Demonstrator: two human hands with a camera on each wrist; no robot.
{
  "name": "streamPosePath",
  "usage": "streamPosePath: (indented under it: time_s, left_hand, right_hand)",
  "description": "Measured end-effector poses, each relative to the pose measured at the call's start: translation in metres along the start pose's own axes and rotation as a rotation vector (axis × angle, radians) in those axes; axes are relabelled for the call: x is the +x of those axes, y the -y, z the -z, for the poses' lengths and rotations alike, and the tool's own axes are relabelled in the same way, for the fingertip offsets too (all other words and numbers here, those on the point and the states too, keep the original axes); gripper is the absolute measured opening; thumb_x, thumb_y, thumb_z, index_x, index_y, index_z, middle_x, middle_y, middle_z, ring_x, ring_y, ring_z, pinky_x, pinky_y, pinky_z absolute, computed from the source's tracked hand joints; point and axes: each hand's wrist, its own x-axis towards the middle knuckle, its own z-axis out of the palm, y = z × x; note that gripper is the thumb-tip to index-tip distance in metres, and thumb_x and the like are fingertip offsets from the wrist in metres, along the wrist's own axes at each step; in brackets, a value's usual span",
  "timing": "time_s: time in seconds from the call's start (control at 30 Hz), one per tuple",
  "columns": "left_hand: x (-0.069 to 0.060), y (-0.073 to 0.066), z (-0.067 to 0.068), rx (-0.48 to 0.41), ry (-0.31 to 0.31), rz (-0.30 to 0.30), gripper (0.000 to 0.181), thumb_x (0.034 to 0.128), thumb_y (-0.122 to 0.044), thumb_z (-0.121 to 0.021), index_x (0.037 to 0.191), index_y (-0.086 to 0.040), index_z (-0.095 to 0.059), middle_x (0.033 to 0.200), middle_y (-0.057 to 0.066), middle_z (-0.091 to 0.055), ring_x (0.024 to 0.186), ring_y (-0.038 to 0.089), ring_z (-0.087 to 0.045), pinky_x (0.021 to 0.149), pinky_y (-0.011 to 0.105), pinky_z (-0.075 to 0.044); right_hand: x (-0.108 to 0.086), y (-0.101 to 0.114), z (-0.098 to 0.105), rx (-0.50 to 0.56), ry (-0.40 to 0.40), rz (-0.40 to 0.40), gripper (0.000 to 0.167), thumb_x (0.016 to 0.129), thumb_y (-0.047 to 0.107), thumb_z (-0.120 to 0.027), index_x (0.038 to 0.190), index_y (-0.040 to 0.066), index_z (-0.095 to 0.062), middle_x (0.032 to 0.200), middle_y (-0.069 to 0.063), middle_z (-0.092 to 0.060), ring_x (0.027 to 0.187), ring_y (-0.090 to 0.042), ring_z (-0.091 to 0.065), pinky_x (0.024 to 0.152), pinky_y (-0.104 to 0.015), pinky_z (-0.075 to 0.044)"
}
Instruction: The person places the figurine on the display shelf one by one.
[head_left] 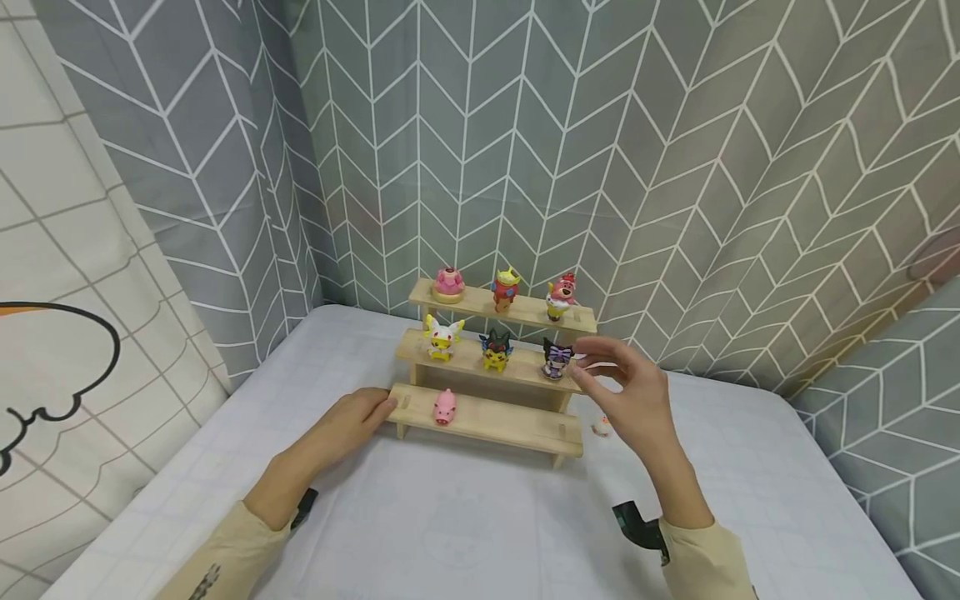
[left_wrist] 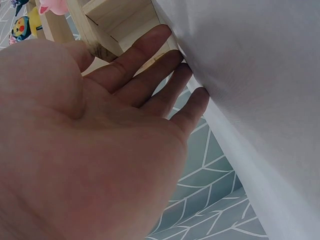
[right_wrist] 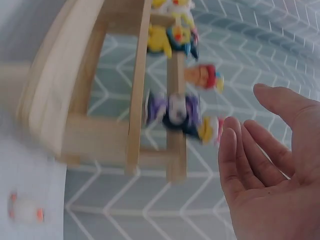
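Observation:
A three-tier wooden display stand [head_left: 487, 419] holds several small figurines. My left hand [head_left: 351, 425] rests at the left end of its lowest tier; in the left wrist view its fingers [left_wrist: 145, 70] extend fairly straight beside the wood, near the cloth. My right hand [head_left: 633, 396] is just right of a black-and-purple figurine [head_left: 557, 360] on the middle tier. In the right wrist view that figurine [right_wrist: 177, 112] stands apart from the fingers [right_wrist: 230, 160], which are loosely bent around nothing. A pink pig figurine [head_left: 445, 407] sits on the lowest tier.
The middle tier also bears a white-and-yellow figurine [head_left: 441, 337] and a dark-hooded yellow one [head_left: 496, 350]. Up top are a pink figurine [head_left: 448, 286], a red-and-blue one [head_left: 506, 290] and a red-pink one [head_left: 561, 297]. A small white figurine [head_left: 602, 427] lies on the white cloth [head_left: 450, 517].

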Motion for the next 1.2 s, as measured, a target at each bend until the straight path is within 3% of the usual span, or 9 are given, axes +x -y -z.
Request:
streamPosePath:
  time_s: [0.3, 0.43, 0.53, 0.7, 0.9, 1.07, 1.2]
  left_hand:
    - [0.000, -0.002, 0.001, -0.002, 0.012, 0.007, 0.039, 0.1141, -0.027, -0.047, 0.130, 0.002, -0.068, 0.135, 0.022, -0.068, 0.133, 0.043, -0.060, 0.113, 0.060, -0.046]
    - [0.000, -0.003, 0.001, -0.007, 0.012, 0.010, 0.039, 0.1142, -0.027, -0.047, 0.130, 0.001, -0.068, 0.135, 0.021, -0.069, 0.133, 0.042, -0.060, 0.112, 0.060, -0.046]
    - [-0.001, -0.002, 0.001, -0.005, 0.003, 0.007, 0.037, 0.1141, -0.027, -0.048, 0.128, 0.000, -0.069, 0.133, 0.020, -0.070, 0.131, 0.041, -0.061, 0.111, 0.059, -0.047]
    - [-0.001, -0.001, 0.001, -0.004, -0.007, -0.001, 0.036, 0.1141, -0.027, -0.048, 0.126, -0.001, -0.070, 0.131, 0.018, -0.071, 0.129, 0.040, -0.063, 0.110, 0.059, -0.048]
    - [-0.001, -0.001, 0.001, -0.005, -0.001, -0.002, 0.038, 0.1140, -0.027, -0.048, 0.129, 0.000, -0.069, 0.134, 0.020, -0.069, 0.133, 0.042, -0.060, 0.112, 0.059, -0.046]
    - [-0.002, -0.003, 0.002, -0.004, 0.002, 0.001, 0.038, 0.1140, -0.027, -0.048, 0.131, 0.001, -0.068, 0.135, 0.020, -0.069, 0.134, 0.042, -0.059, 0.113, 0.060, -0.045]
    - [-0.002, -0.003, 0.003, -0.008, 0.003, 0.004, 0.039, 0.1142, -0.028, -0.048, 0.131, 0.000, -0.068, 0.136, 0.020, -0.068, 0.134, 0.042, -0.059, 0.114, 0.060, -0.045]
  right_hand:
    - [-0.012, -0.017, 0.049, -0.158, -0.082, -0.045, 0.034, 0.092, 0.002, -0.081, 0.125, 0.007, -0.073, 0.116, -0.010, -0.075, 0.099, -0.005, -0.069, 0.089, -0.009, -0.053]
    - [-0.015, -0.024, 0.062, -0.162, -0.117, -0.072, 0.032, 0.092, 0.002, -0.081, 0.123, 0.007, -0.074, 0.110, 0.004, -0.075, 0.097, 0.000, -0.069, 0.087, -0.008, -0.053]
    - [-0.016, -0.028, 0.064, -0.153, -0.117, -0.097, 0.031, 0.092, 0.004, -0.081, 0.122, 0.007, -0.074, 0.109, 0.007, -0.074, 0.096, 0.001, -0.069, 0.087, -0.010, -0.055]
    - [-0.018, -0.035, 0.060, -0.171, -0.093, -0.138, 0.032, 0.093, 0.006, -0.081, 0.123, 0.006, -0.073, 0.115, -0.009, -0.074, 0.097, 0.000, -0.069, 0.088, -0.009, -0.054]
    - [-0.021, -0.051, 0.053, -0.163, -0.046, -0.182, 0.030, 0.094, 0.010, -0.081, 0.122, 0.005, -0.073, 0.116, -0.015, -0.074, 0.095, 0.006, -0.067, 0.087, -0.008, -0.054]
    - [-0.026, -0.070, 0.048, -0.214, 0.019, -0.230, 0.032, 0.096, 0.017, -0.080, 0.123, 0.004, -0.072, 0.116, -0.015, -0.076, 0.098, -0.007, -0.071, 0.086, -0.008, -0.054]
    - [-0.030, -0.084, 0.045, -0.273, 0.105, -0.274, 0.036, 0.096, 0.021, -0.081, 0.126, 0.003, -0.071, 0.118, -0.016, -0.075, 0.106, -0.029, -0.073, 0.090, -0.027, -0.061]
